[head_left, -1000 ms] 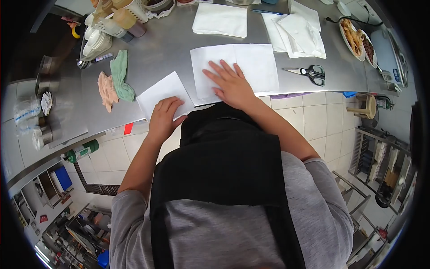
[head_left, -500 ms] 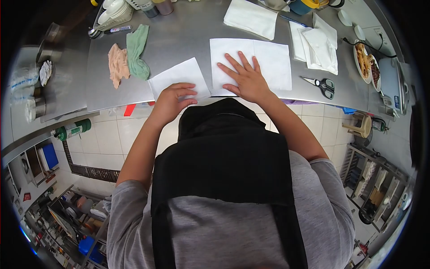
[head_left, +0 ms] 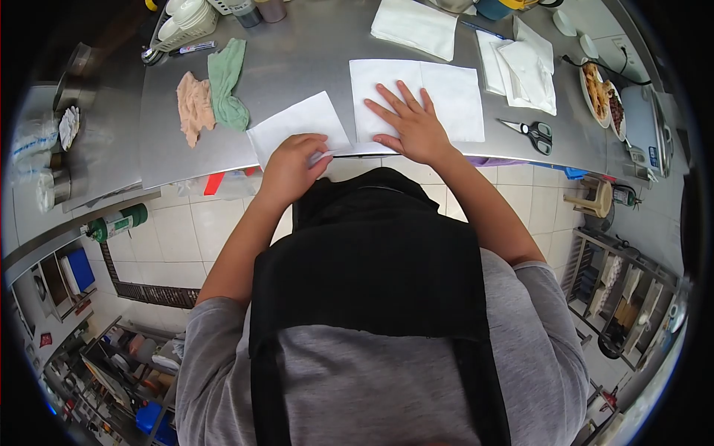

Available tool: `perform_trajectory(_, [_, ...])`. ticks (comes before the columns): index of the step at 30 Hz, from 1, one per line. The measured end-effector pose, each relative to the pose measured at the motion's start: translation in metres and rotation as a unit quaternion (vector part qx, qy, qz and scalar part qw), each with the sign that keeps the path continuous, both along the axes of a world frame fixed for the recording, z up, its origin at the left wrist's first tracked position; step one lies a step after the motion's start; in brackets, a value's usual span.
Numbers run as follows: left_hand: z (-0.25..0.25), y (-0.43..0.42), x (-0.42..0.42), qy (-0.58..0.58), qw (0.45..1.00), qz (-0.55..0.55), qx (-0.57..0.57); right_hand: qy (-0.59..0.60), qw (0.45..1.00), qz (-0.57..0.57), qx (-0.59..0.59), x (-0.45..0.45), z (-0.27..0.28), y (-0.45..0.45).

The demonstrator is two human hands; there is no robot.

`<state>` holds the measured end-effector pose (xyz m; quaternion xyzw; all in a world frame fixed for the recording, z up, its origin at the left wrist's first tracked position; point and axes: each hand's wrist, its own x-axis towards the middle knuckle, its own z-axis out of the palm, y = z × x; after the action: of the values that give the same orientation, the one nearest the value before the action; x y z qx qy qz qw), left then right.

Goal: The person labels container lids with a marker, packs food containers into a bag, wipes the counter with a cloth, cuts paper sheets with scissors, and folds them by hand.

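Observation:
A small white paper sheet (head_left: 301, 120) lies slanted at the counter's front edge. My left hand (head_left: 296, 167) is closed at its near edge, thumb and fingertips pinching the paper there. To the right, a larger white paper sheet (head_left: 457, 104) with a crease down it lies flat. My right hand (head_left: 413, 128) rests on its left half, palm down with fingers spread. Black-handled scissors (head_left: 532, 135) lie to the right of this sheet, blades pointing left.
White stacked sheets (head_left: 414, 28) and folded white papers (head_left: 520, 67) lie farther back. Green (head_left: 227, 85) and peach cloths (head_left: 194, 108) are at the left. Two food plates (head_left: 595, 93) stand far right on the steel counter (head_left: 297, 59). A basket of white cups (head_left: 190, 22) stands back left.
My left fingers and thumb have drawn together on the near edge of the small sheet. My right hand stays spread on the larger sheet. The view has shifted slightly.

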<state>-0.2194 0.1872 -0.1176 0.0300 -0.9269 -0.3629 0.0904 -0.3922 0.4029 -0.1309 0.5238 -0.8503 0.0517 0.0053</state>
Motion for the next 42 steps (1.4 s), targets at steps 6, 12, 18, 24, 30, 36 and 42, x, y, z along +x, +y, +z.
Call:
perform_trajectory(6, [0.004,-0.01,-0.002,-0.069,0.994,-0.002,0.081,-0.002,1.0,0.0,-0.023,0.002,0.001,-0.002])
perform_trajectory(12, [0.003,-0.014,-0.002,-0.072,0.991,-0.01,0.113,-0.089,0.991,0.019,-0.099,0.016,0.023,-0.018])
perform_trajectory(18, [0.002,-0.016,-0.002,-0.08,0.985,0.003,0.152,-0.175,0.973,0.036,-0.145,0.027,0.024,-0.041])
perform_trajectory(24, [0.053,-0.001,0.01,0.031,0.995,0.064,-0.066,-0.333,0.896,0.037,-0.291,0.048,0.06,-0.06])
perform_trajectory(30, [0.085,-0.015,-0.001,0.062,0.972,0.193,0.116,-0.57,0.679,-0.167,-0.432,0.023,0.096,-0.008])
perform_trajectory(36, [0.061,0.001,-0.05,0.051,0.948,0.159,0.271,-0.63,0.566,-0.209,-0.488,0.006,0.087,0.035])
perform_trajectory(42, [0.013,0.01,-0.126,-0.07,0.912,0.1,0.392,-0.64,0.6,-0.237,-0.418,0.013,0.064,0.062])
